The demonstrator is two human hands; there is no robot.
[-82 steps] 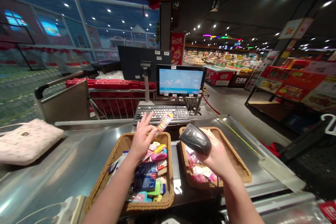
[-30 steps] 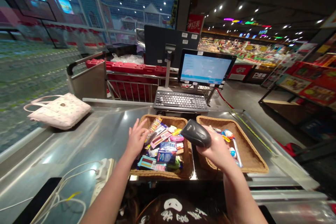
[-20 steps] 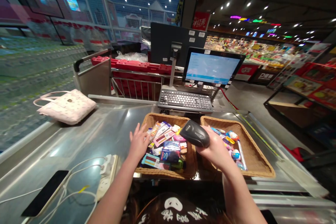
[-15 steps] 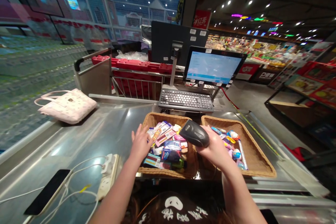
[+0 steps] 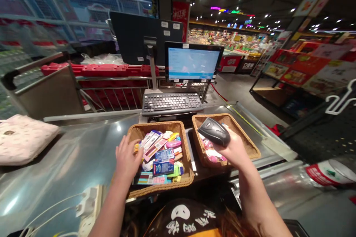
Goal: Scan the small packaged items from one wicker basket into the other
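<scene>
A black handheld scanner is gripped in my right hand, held over the right wicker basket, which has pink and white packets in it. My left hand is at the left edge of the left wicker basket, its fingers curled round a small yellow-orange striped item. That basket holds several small packets, among them a dark blue pack, a pink one and a green one.
Behind the baskets stand a keyboard and a lit screen. A pale bag lies on the metal counter at left, above a power strip. At right is a bottle with a red label.
The view has turned right, so the bag has shifted left and a bottle shows at right. The scanner has moved from between the baskets to over the right one. My left hand is at the left basket's edge.
</scene>
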